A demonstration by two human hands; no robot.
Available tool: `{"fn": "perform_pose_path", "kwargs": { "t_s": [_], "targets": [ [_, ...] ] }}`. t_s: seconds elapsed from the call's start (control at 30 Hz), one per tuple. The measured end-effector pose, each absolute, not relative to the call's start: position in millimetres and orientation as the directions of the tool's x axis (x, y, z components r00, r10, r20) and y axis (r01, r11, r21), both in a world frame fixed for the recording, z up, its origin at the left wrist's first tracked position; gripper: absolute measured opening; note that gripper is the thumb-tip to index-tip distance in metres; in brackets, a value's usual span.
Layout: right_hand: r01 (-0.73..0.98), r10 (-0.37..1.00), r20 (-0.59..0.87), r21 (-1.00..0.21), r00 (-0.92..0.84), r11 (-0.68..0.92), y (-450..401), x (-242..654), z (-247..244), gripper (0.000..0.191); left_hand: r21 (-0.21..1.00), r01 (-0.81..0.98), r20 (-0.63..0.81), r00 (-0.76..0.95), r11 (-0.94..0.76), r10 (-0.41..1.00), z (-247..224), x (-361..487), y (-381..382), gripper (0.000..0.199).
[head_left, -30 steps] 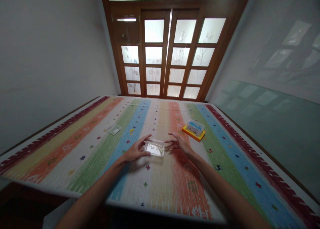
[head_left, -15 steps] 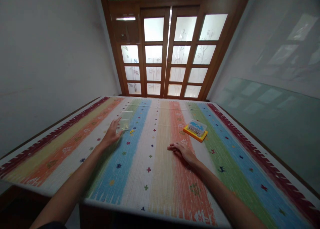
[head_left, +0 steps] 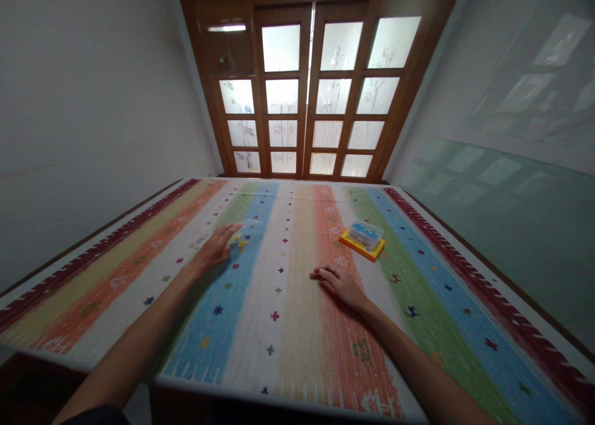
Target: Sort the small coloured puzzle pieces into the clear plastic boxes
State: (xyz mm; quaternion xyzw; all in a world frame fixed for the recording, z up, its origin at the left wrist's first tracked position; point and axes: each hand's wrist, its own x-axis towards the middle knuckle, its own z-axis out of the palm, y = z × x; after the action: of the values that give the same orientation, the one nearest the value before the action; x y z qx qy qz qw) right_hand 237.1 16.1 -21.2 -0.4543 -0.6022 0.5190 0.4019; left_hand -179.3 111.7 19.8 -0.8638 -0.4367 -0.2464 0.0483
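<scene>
My left hand point(head_left: 216, 245) is above the left part of the table with its back turned toward me, fingers stretched to the right around a clear plastic box point(head_left: 252, 224). Most of the box is hidden behind the hand, and its see-through edges are faint. Small yellow pieces point(head_left: 242, 243) lie by the fingertips, partly covered. My right hand point(head_left: 341, 284) rests on the cloth with its fingers loosely bent and apart, holding nothing. Beyond it sits a yellow case point(head_left: 362, 251) with a clear lid point(head_left: 365, 233) showing blue print.
A striped, many-coloured cloth point(head_left: 297, 326) covers the table. Wooden doors with frosted panes point(head_left: 282, 95) stand beyond the far edge. Pale walls rise on both sides, and a greenish glass panel point(head_left: 502, 208) is at the right.
My left hand has moved slightly right and turned over, so its back now covers most of the clear box. More yellow shows by its fingertips. My right hand stays in place.
</scene>
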Motion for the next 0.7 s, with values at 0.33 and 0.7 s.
{"fn": "perform_pose_path", "kwargs": {
  "t_s": [0.33,0.7],
  "targets": [
    [0.232,0.958,0.076,-0.962,-0.278,0.144,14.0,237.2,-19.6,0.036,-0.038,0.714,0.434,0.642,-0.699,0.632,23.7,-178.3,107.5,0.07],
    [0.277,0.96,0.118,-0.942,-0.253,0.188,9.7,234.9,-12.8,0.034,0.01,0.81,0.567,0.479,-0.587,0.67,43.2,-195.7,121.8,0.049]
  ]
}}
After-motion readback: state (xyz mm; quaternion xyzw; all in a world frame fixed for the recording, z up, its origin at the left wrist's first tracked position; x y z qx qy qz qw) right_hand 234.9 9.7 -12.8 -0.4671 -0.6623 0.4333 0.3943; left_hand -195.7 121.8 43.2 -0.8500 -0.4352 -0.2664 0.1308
